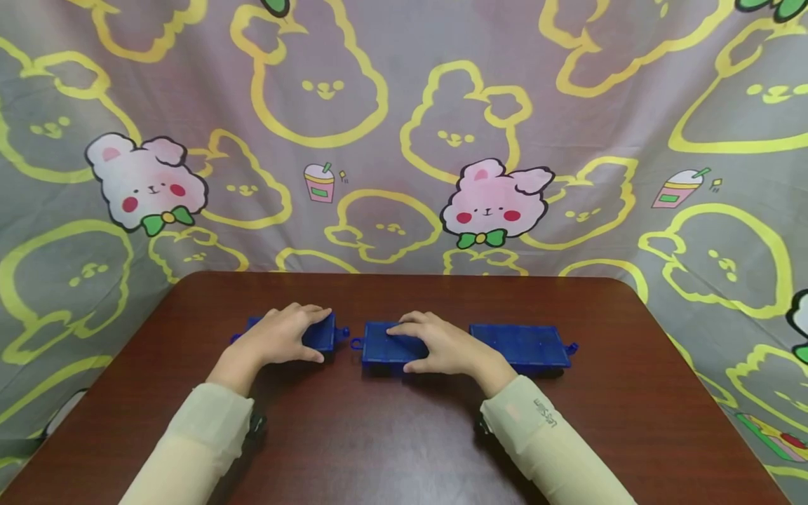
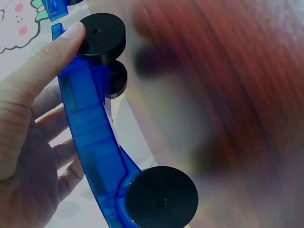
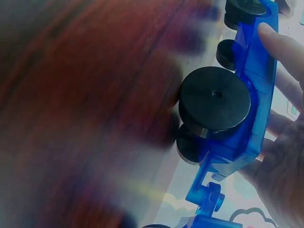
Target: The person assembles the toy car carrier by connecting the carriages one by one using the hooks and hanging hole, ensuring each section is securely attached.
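A blue toy train wagon (image 1: 325,331) with black wheels (image 2: 161,197) stands at the left of the row. My left hand (image 1: 278,340) grips it, thumb on the near side and fingers on the far side. In the middle, my right hand (image 1: 445,344) holds a second blue wagon (image 1: 379,342) the same way, its thumb low on the side in the right wrist view. A small gap parts the hook of the left wagon from the ring of the middle one. At the right, a third blue wagon (image 1: 527,344) appears joined to the middle wagon by a coupling (image 3: 206,194).
The wagons stand in a row across the far half of a brown wooden table (image 1: 372,435). Behind the table hangs a grey curtain (image 1: 379,161) with yellow outlines and bunny prints.
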{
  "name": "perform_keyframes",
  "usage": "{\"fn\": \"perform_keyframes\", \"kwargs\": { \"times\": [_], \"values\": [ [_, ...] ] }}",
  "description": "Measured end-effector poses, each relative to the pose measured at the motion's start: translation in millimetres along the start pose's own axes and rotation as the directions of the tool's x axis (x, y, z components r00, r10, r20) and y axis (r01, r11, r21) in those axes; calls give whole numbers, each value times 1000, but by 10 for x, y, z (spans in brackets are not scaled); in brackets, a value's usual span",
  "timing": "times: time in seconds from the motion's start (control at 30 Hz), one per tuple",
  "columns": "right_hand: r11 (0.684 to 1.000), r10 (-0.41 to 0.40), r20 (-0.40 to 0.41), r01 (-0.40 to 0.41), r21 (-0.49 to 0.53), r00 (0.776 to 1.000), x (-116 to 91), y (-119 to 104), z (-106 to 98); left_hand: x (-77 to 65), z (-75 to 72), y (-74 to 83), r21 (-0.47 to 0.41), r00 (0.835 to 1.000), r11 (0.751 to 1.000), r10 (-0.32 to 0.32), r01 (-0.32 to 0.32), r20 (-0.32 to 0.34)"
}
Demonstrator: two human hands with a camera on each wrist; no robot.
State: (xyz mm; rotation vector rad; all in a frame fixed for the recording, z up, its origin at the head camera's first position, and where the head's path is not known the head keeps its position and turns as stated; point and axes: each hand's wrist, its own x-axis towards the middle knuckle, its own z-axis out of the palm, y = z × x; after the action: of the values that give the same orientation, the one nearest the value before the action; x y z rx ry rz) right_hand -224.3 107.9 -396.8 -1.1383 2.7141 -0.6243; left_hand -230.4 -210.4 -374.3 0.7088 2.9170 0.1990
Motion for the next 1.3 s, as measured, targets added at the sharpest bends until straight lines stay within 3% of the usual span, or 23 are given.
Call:
{"fn": "perform_keyframes", "kwargs": {
  "times": [0.37, 1.3],
  "values": [
    [1000, -3, -10, 2, -3, 1000, -3, -2, 4, -46, 13, 116, 8, 999, 1000, 29, -29, 16],
    [1000, 3, 2, -3, 8, 1000, 23, 13, 10, -109, 30, 184, 0, 998, 998, 62, -62, -12]
  ]
}}
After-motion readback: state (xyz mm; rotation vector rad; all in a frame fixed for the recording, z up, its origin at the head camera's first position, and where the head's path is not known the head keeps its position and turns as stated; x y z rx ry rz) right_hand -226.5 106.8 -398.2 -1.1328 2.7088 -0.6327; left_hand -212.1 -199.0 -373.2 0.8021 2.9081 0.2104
